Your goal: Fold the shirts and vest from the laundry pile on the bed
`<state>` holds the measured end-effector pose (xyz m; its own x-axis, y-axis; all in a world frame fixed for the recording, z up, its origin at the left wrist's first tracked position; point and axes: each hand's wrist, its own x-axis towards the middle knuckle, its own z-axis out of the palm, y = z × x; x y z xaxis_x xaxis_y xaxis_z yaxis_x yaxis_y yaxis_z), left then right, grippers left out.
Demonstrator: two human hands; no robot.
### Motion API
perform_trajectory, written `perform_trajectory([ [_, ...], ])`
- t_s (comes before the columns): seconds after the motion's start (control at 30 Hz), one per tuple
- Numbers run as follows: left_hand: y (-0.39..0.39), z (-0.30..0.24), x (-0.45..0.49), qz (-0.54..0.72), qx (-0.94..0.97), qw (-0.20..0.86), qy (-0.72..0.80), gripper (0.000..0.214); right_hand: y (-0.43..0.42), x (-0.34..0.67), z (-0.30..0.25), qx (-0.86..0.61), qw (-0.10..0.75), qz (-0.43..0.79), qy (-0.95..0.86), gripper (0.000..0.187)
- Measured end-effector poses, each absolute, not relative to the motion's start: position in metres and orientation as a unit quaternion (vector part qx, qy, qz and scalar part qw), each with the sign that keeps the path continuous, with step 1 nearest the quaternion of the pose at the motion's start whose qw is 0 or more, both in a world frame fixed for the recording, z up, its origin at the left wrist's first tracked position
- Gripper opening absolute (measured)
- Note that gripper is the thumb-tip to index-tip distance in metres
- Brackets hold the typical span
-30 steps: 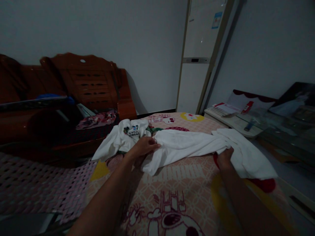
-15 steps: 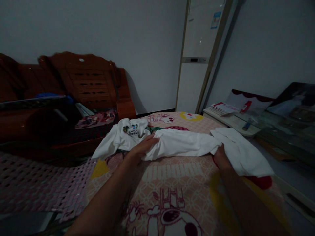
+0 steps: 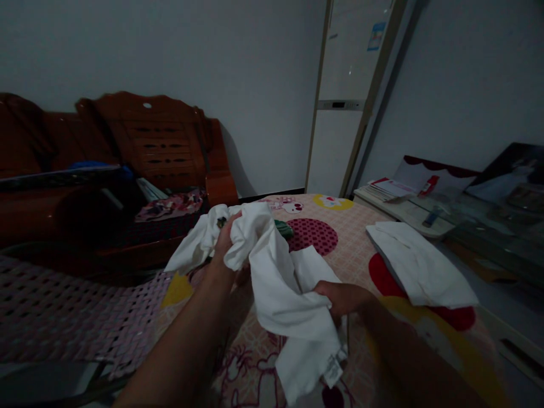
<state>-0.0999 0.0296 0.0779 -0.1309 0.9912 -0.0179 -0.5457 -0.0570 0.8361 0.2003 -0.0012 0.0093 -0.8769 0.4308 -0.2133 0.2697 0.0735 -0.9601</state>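
Note:
A crumpled white garment (image 3: 276,283) hangs between my two hands over the bed-like surface with a patterned cover (image 3: 314,238). My left hand (image 3: 224,241) is closed around its bunched upper part. Lower and to the right, my right hand (image 3: 342,297) pinches the fabric, and a small label shows at the garment's bottom edge. More white cloth (image 3: 191,243) with a dark print lies beyond my left hand; whether it belongs to the same garment I cannot tell. A bit of green striped cloth (image 3: 284,228) peeks out behind.
A folded white garment (image 3: 420,263) lies at the right edge of the cover. Beyond it stand a low cabinet with papers (image 3: 391,190) and a glass shelf. To the left are a wooden sofa (image 3: 157,141) and a woven pink chair (image 3: 76,317). A tall air conditioner (image 3: 340,147) stands at the back.
The white garment was stretched sideways between my hands; now it is bunched and hangs down toward me. My left hand has moved up and left, my right hand left and lower.

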Motion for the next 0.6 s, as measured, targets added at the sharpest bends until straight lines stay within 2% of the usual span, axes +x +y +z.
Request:
perform_trajectory([
  [0.07, 0.031, 0.074, -0.088, 0.654, 0.268, 0.612, 0.354, 0.022, 0.007, 0.202, 0.013, -0.218, 0.068, 0.692, -0.685, 0.045],
  [0.13, 0.033, 0.071, -0.072, 0.636, 0.233, 0.652, 0.341, 0.021, 0.015, 0.206, 0.015, -0.231, 0.188, 0.720, -0.627, 0.045],
  [0.2, 0.033, 0.069, -0.055, 0.622, 0.215, 0.676, 0.333, 0.020, 0.020, 0.208, 0.017, -0.247, 0.324, 0.700, -0.587, 0.038],
  [0.23, 0.032, 0.067, -0.046, 0.620, 0.214, 0.678, 0.331, 0.020, 0.020, 0.206, 0.018, -0.253, 0.364, 0.685, -0.578, 0.037],
  [0.27, 0.030, 0.066, -0.036, 0.622, 0.219, 0.676, 0.329, 0.020, 0.018, 0.203, 0.018, -0.258, 0.379, 0.676, -0.577, 0.038],
  [0.37, 0.017, 0.058, -0.007, 0.622, 0.269, 0.665, 0.314, 0.026, 0.010, 0.186, 0.016, -0.272, 0.347, 0.664, -0.604, 0.042],
  [0.6, 0.004, 0.042, 0.018, 0.552, 0.420, 0.649, 0.312, 0.039, 0.004, 0.167, 0.006, -0.354, 0.390, 0.645, -0.554, 0.024],
])
